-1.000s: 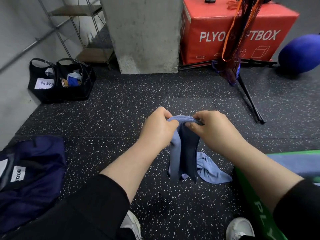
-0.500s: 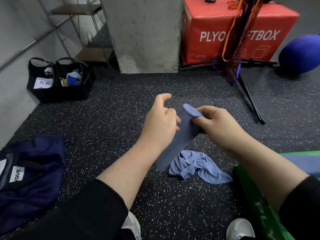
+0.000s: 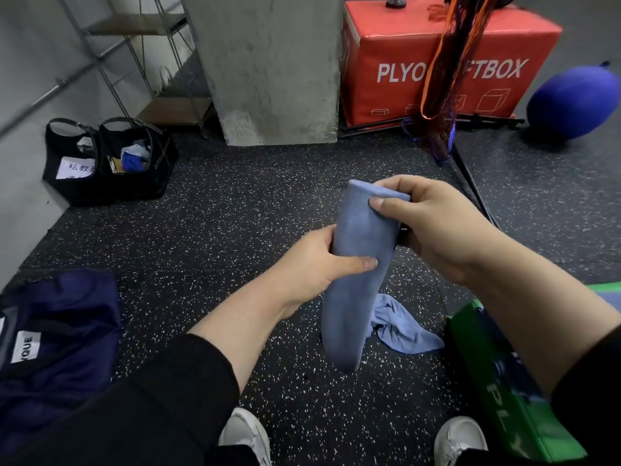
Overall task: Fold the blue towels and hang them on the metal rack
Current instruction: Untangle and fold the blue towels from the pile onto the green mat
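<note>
The red box [image 3: 437, 62] at the far right carries white capitals "PLYO" and "FTBOX", the letters between hidden by a hanging strap. A white label [image 3: 75, 168] on the black bag [image 3: 67, 183] at the far left shows Chinese characters, seemingly "私教". A white tag [image 3: 25, 344] on the navy bag [image 3: 60, 331], near left, reads "QUE". The green box [image 3: 504, 391], near right, shows "PL".

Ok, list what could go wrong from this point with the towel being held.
1. The folded blue towel hangs long below the left hand; its loose lower end could fall open if the grip shifts.
2. The right hand only pinches the top edge, so a slip might undo the fold.
3. The crumpled towel lies on the floor between the white shoes; stepping forward could trample it.
</note>
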A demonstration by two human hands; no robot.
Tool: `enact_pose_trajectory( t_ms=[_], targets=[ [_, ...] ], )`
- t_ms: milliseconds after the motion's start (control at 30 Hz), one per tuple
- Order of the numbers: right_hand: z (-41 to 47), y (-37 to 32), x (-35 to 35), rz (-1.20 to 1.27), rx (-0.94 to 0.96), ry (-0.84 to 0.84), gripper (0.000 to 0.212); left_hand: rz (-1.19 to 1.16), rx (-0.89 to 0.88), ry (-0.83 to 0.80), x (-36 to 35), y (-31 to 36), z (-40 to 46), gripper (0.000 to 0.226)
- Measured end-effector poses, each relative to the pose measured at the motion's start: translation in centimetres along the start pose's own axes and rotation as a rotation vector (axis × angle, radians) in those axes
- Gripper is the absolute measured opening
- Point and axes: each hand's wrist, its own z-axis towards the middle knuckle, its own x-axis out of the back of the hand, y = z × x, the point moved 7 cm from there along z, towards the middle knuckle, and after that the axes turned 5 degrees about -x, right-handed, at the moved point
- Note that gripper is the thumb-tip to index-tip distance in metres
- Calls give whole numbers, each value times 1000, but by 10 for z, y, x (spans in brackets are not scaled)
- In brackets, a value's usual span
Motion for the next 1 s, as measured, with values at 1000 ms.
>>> enact_pose_trajectory(
  t_ms=[1000],
  targets=[
    [-36,62,157,-28,-288,465,16,416,356,-210,4,-60,-47,16]
  ],
)
